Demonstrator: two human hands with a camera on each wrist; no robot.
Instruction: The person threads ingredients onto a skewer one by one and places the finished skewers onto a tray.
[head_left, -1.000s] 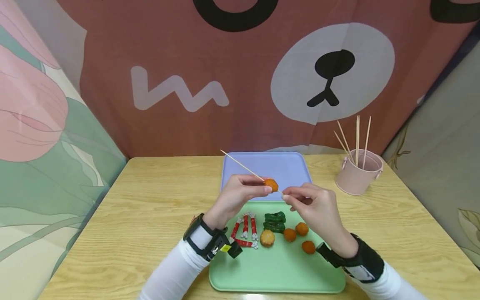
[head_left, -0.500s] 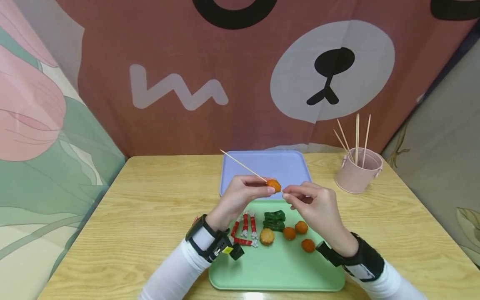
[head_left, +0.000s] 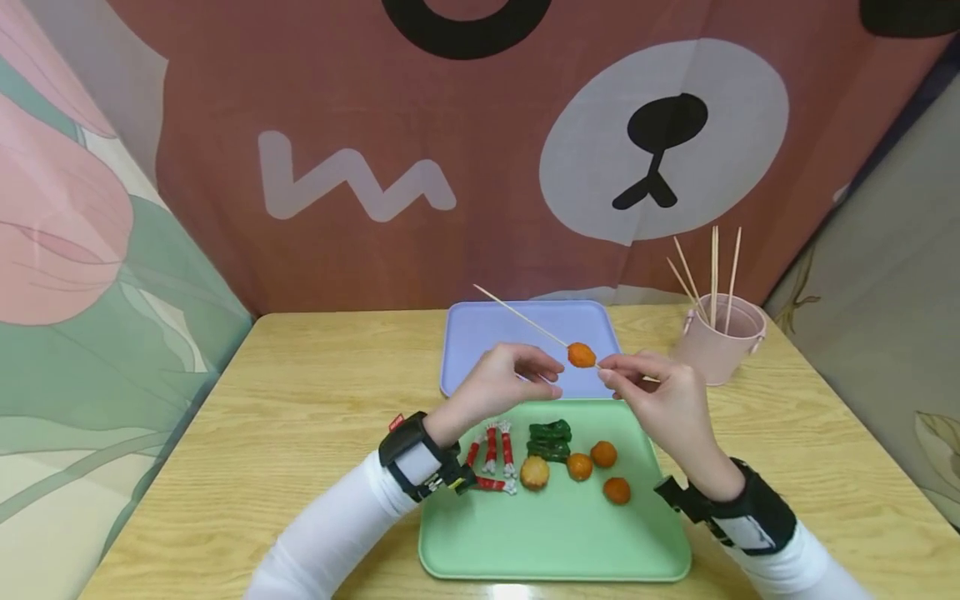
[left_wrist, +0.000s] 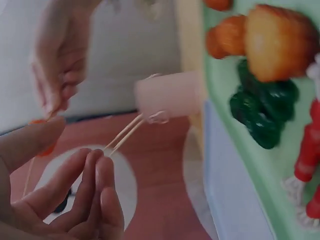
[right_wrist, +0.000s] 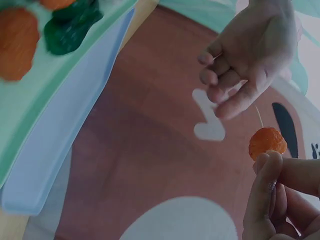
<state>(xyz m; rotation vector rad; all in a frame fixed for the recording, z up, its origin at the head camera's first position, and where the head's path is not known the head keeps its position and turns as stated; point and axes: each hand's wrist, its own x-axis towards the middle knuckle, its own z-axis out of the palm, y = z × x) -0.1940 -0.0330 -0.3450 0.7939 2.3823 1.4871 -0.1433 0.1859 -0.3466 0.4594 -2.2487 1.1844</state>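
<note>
Well above tray edges point(head_left: 555, 577), skewered ball point(head_left: 581, 355)

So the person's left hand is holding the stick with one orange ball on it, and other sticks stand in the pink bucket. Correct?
Not quite: the head view shows the right hand pinching the stick with one orange ball. Other sticks do stand in the pink bucket.

Ball point(head_left: 581, 355) on stick point(head_left: 521, 316), cup point(head_left: 716, 354) w/ sticks point(head_left: 715, 271) R

Orange ball point(head_left: 581, 355), tan skewer point(head_left: 521, 316); green tray point(head_left: 555, 537), lavender tray point(head_left: 498, 327) at its 12 o'clock; wood-grained yellow table point(head_left: 322, 400).
</note>
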